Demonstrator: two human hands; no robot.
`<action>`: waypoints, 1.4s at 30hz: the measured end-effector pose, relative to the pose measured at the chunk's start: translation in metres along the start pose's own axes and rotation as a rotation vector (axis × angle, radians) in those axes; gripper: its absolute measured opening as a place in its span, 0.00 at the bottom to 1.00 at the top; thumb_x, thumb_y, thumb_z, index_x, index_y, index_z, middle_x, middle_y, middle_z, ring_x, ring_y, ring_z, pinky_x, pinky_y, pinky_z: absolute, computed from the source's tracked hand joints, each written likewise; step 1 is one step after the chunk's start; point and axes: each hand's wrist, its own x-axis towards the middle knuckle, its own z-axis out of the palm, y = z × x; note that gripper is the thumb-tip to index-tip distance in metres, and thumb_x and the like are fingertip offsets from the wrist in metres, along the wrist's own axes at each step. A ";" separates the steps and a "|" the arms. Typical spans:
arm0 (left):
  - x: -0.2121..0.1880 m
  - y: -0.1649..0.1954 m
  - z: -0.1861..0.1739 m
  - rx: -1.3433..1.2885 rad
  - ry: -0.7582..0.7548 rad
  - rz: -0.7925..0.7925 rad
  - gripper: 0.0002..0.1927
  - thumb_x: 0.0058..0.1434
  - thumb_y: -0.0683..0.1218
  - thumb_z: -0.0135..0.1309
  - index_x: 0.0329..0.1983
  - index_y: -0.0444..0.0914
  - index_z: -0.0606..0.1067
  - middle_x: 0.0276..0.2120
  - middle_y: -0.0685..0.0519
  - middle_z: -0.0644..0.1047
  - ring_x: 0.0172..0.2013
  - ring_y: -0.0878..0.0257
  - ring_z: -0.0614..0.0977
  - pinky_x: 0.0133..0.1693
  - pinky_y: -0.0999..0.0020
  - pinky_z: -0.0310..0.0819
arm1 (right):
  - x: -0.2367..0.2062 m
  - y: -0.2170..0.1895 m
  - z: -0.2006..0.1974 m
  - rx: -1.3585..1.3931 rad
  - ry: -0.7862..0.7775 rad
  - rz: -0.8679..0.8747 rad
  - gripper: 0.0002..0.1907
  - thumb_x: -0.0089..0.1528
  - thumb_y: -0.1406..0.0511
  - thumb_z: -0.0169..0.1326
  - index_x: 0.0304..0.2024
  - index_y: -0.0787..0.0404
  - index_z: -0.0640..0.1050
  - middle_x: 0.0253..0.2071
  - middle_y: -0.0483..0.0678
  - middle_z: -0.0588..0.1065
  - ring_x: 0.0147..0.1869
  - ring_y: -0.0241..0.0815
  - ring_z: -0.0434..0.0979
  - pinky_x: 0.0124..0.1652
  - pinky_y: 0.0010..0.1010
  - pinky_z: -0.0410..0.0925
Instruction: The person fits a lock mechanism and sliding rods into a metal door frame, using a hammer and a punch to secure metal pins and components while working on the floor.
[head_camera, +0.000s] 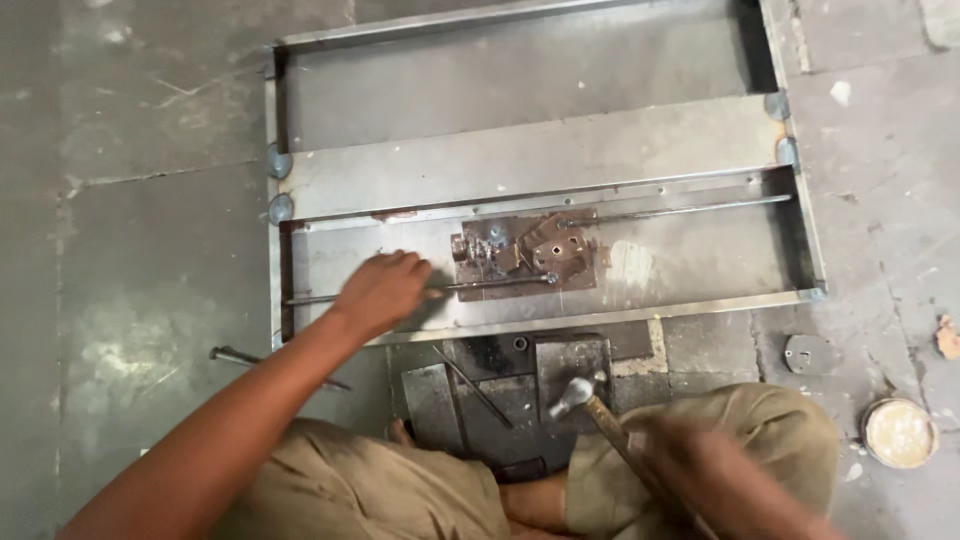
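Steel makes up the long door frame (540, 165) lying flat on the concrete floor (140, 250), with a rusty lock mechanism (530, 252) fixed near the middle of its lower panel. The left hand (382, 291) is curled over a thin rod (490, 285) that runs along that panel, its fingers closed on the rod just left of the lock. A second rod (680, 211) leaves the lock toward the right end of the frame.

The right hand (700, 470), blurred, is wrapped around the wooden handle of a hammer (578, 392), whose metal head hangs above a dark metal block (510, 390) sitting between the person's knees, just below the frame's near edge.

On the floor to the left lies a loose bolt (240, 356), close to the left forearm. To the right of the knees rest a small flat metal plate (808, 353) and a round tin lid (899, 432), both well apart from either hand.
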 end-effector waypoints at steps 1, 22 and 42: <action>-0.004 -0.012 0.002 0.019 0.024 0.012 0.22 0.70 0.59 0.45 0.53 0.38 0.73 0.49 0.44 0.77 0.51 0.49 0.79 0.51 0.54 0.75 | 0.025 -0.002 -0.019 -0.136 0.049 0.010 0.13 0.63 0.60 0.54 0.49 0.51 0.80 0.35 0.49 0.84 0.33 0.43 0.84 0.38 0.39 0.77; 0.043 -0.091 0.081 -0.135 0.211 0.392 0.11 0.66 0.51 0.50 0.36 0.38 0.74 0.38 0.49 0.76 0.45 0.53 0.77 0.53 0.60 0.73 | 0.309 0.047 -0.108 -0.644 0.498 -0.923 0.04 0.59 0.68 0.62 0.31 0.57 0.78 0.32 0.44 0.77 0.35 0.39 0.79 0.37 0.34 0.78; 0.032 -0.097 0.100 -0.059 0.109 0.317 0.12 0.59 0.51 0.55 0.31 0.36 0.73 0.34 0.48 0.74 0.42 0.50 0.76 0.52 0.52 0.70 | 0.290 0.047 -0.106 -0.629 0.491 -0.928 0.08 0.59 0.70 0.63 0.26 0.59 0.77 0.27 0.46 0.75 0.30 0.39 0.77 0.30 0.34 0.77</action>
